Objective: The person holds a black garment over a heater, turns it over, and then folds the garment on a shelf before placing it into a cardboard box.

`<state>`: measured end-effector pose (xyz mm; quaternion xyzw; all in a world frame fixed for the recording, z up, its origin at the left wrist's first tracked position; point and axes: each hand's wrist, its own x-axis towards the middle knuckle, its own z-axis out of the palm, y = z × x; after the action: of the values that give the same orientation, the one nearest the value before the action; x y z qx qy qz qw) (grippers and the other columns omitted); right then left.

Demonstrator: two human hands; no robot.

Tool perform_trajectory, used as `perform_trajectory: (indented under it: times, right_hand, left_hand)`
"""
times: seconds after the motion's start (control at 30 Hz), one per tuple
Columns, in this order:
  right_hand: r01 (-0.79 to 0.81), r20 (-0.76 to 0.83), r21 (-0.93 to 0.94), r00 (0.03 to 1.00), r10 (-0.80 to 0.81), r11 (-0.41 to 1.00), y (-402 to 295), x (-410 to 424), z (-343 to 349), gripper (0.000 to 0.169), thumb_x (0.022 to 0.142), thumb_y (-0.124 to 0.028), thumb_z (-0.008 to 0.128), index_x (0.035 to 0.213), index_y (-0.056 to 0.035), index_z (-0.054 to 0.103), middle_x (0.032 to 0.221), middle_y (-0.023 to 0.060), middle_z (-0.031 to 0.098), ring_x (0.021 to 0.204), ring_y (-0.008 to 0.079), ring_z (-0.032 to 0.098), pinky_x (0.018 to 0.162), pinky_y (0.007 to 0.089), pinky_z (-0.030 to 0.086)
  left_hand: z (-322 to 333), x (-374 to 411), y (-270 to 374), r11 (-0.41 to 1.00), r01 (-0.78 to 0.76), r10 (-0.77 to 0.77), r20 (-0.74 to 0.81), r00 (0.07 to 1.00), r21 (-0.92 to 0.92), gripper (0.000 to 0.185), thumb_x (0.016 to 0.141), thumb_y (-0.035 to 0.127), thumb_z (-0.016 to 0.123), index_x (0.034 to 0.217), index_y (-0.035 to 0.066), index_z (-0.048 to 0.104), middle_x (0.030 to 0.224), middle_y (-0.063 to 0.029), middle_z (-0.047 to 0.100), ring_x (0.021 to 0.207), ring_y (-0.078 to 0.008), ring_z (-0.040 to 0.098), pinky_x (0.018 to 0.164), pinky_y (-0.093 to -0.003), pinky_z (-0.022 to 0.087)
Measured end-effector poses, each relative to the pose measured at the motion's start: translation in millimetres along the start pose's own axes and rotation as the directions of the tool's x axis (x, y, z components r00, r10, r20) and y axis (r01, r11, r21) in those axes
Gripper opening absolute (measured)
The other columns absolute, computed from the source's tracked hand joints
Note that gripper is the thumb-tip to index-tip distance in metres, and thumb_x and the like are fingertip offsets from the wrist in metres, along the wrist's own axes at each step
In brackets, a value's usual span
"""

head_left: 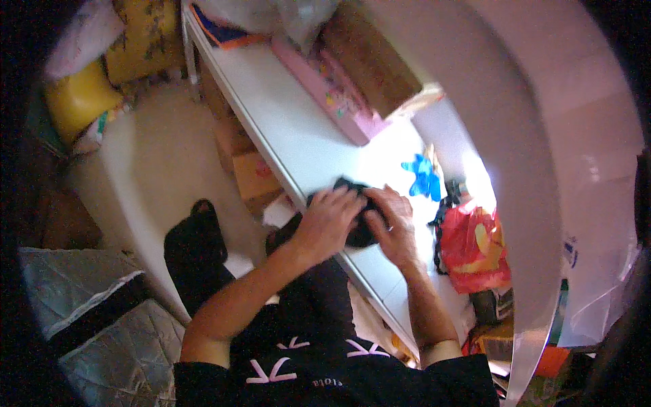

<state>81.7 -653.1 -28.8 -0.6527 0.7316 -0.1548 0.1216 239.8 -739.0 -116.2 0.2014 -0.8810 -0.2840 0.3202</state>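
Observation:
A bunched black cloth (362,236) lies at the near edge of the white table (285,122), and both hands are on it. My left hand (328,221) reaches over the cloth from the left, its fingers bent onto the top. From the right, my right hand (394,219) has its thumb and fingers around a fold of it. Motion blurs the fingertips, and the hands hide much of the cloth. Beyond my right hand lies a bright blue glove (423,175).
A long pink box (330,96) lies farther up the table, beside a brown cardboard box (374,56). A red printed plastic bag (473,246) sits at the right by the wall. Cartons (254,175) stand under the table. Quilted grey packages (122,351) lie at lower left.

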Motion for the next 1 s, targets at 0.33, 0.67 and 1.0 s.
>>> perform_trajectory:
  times: [0.33, 0.67, 1.0]
  right_hand:
    - [0.005, -0.282, -0.195, 0.958, -0.061, 0.981, 27, 34, 32, 0.055, 0.082, -0.021, 0.071, 0.134, -0.0137, 0.053, 0.132, 0.0112, 0.054, 0.120, 0.0342, 0.050, 0.100, 0.0481, 0.037]
    - [-0.593, -0.671, -0.304, 0.689, 0.274, 0.745, 137, 157, 3, 0.042, 0.090, -0.029, 0.059, 0.125, -0.0074, 0.057, 0.125, 0.0191, 0.058, 0.118, 0.0361, 0.052, 0.099, 0.0512, 0.041]
    - [-0.173, -0.284, -0.613, 0.959, -0.010, 0.771, 92, 119, 11, 0.037, 0.080, -0.026, 0.062, 0.111, -0.0072, 0.061, 0.114, 0.0111, 0.064, 0.114, 0.0314, 0.055, 0.099, 0.0583, 0.034]
  left_hand:
    - [-2, 53, -37, 0.986, -0.167, 0.168, -0.093, 0.981, 0.020, 0.043, 0.088, 0.006, 0.056, 0.131, 0.003, 0.050, 0.140, -0.0201, 0.049, 0.131, -0.0373, 0.045, 0.111, -0.0467, 0.034]
    - [13, 96, -43, 0.976, -0.206, 0.190, 0.192, 0.963, 0.064, 0.023, 0.086, 0.007, 0.054, 0.104, 0.000, 0.066, 0.114, -0.0178, 0.064, 0.122, -0.0323, 0.053, 0.110, -0.0490, 0.034]
    - [6, 77, -55, 0.977, -0.079, 0.086, 0.024, 0.996, -0.197, 0.031, 0.084, 0.006, 0.056, 0.113, -0.001, 0.064, 0.118, -0.0201, 0.063, 0.116, -0.0351, 0.056, 0.105, -0.0455, 0.041]
